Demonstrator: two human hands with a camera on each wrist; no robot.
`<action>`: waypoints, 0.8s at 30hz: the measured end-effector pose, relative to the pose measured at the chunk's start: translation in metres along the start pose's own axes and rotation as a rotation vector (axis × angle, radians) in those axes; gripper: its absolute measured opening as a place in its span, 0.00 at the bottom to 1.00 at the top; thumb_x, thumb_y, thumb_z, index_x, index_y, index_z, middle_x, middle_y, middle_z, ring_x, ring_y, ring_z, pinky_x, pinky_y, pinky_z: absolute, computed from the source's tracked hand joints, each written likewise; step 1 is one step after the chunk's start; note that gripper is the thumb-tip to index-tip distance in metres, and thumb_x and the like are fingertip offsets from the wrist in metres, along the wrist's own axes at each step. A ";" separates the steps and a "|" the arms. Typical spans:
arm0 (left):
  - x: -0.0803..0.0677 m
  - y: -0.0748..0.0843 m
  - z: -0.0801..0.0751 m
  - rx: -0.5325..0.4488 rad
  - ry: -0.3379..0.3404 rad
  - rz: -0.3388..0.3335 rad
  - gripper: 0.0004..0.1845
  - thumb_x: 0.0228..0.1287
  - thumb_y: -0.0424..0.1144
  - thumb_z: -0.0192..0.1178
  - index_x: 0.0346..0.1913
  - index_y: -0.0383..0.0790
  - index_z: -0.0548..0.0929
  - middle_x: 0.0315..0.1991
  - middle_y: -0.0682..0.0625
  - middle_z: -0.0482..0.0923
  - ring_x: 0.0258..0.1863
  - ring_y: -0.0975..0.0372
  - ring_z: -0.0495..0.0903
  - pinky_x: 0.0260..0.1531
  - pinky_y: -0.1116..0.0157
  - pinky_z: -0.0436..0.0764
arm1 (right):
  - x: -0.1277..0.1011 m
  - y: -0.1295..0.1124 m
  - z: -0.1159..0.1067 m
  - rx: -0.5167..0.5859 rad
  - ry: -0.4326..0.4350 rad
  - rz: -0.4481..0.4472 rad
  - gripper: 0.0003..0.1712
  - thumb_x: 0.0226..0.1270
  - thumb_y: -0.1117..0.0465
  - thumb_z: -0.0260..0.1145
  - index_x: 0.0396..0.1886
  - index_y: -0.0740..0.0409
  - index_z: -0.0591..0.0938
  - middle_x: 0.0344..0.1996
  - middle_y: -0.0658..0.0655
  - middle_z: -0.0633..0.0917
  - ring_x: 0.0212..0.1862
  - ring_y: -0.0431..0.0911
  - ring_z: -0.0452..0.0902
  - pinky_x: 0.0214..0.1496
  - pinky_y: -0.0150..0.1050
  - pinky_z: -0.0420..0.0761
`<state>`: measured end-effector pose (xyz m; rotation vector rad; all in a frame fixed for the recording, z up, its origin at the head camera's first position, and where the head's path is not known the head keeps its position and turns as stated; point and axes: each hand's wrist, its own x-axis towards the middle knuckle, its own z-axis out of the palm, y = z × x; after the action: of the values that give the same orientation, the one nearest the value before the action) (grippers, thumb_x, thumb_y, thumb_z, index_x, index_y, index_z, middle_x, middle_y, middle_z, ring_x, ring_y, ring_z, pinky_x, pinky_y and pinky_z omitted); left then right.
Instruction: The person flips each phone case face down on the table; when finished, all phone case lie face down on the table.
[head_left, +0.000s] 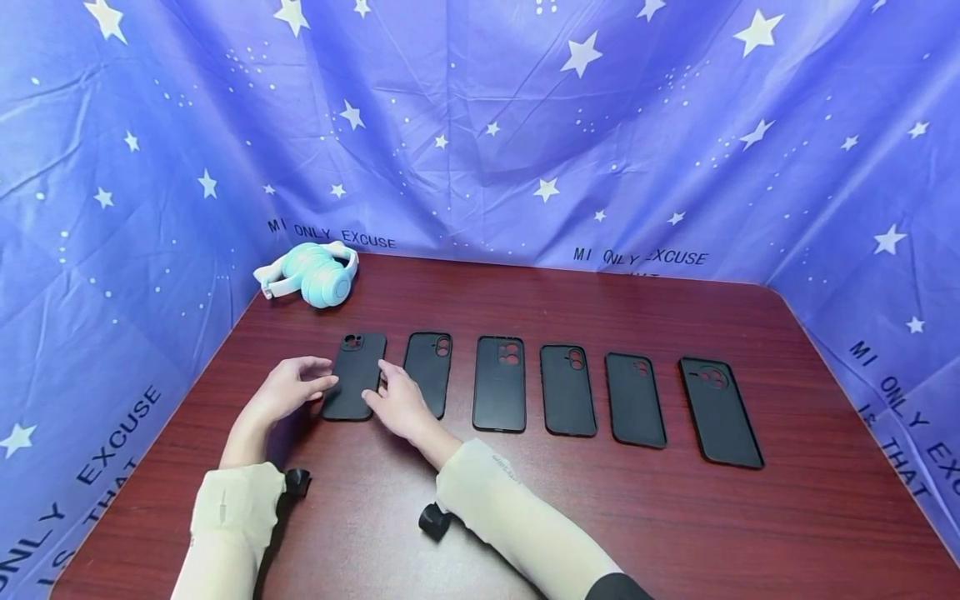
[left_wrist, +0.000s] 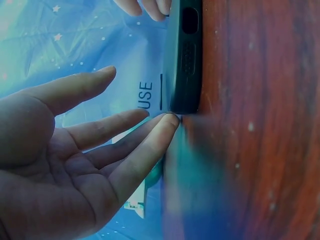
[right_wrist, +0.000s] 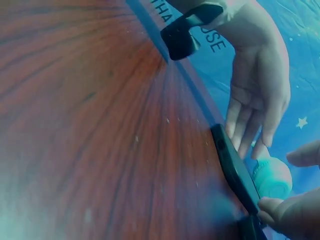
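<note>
A black phone case point(head_left: 356, 379) lies flat on the table at the left end of a row, its outer back facing up. At its left edge is my left hand point(head_left: 288, 387), fingers nearly straight; the left wrist view shows fingertips point(left_wrist: 171, 120) touching the case's side, thumb apart from it. My right hand point(head_left: 405, 404) is at the case's right edge, with fingertips point(right_wrist: 270, 205) against or very near its side in the right wrist view. Just right of it lies a second black phone case point(head_left: 431, 367), partly behind my right hand, its hollow inside facing up.
Rightward along the row lie more black phone cases: one point(head_left: 499, 387), another point(head_left: 568, 392), a further one point(head_left: 636, 400) and the last one point(head_left: 722, 417), tilted. Light blue headphones point(head_left: 318, 275) rest at the back left corner. A starry blue curtain point(head_left: 480, 167) encloses the reddish-brown table point(head_left: 600, 533).
</note>
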<state>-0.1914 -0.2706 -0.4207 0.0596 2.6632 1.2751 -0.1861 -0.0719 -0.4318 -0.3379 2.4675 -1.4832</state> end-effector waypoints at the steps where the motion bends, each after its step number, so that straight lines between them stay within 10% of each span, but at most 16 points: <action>1: 0.000 0.001 0.000 0.012 0.002 0.006 0.25 0.64 0.39 0.58 0.57 0.22 0.70 0.53 0.29 0.73 0.42 0.54 0.80 0.40 0.62 0.82 | -0.001 0.002 -0.003 0.042 0.001 -0.005 0.33 0.64 0.59 0.60 0.67 0.62 0.63 0.62 0.60 0.70 0.57 0.48 0.74 0.56 0.33 0.74; 10: 0.001 0.023 0.000 0.189 0.087 0.105 0.24 0.63 0.42 0.58 0.55 0.26 0.74 0.52 0.33 0.75 0.49 0.46 0.75 0.49 0.49 0.74 | -0.006 0.019 -0.039 0.217 0.039 -0.106 0.31 0.66 0.62 0.58 0.68 0.58 0.63 0.65 0.58 0.67 0.64 0.50 0.66 0.60 0.34 0.70; 24: 0.015 0.055 0.029 -0.003 0.060 0.207 0.24 0.62 0.39 0.59 0.58 0.30 0.73 0.54 0.36 0.75 0.50 0.49 0.78 0.50 0.51 0.75 | -0.010 0.036 -0.071 0.061 0.148 -0.173 0.34 0.61 0.64 0.63 0.66 0.64 0.63 0.59 0.64 0.71 0.64 0.53 0.65 0.63 0.39 0.67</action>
<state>-0.2035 -0.2124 -0.3983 0.3096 2.7650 1.3607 -0.2024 0.0069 -0.4310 -0.4560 2.5557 -1.7062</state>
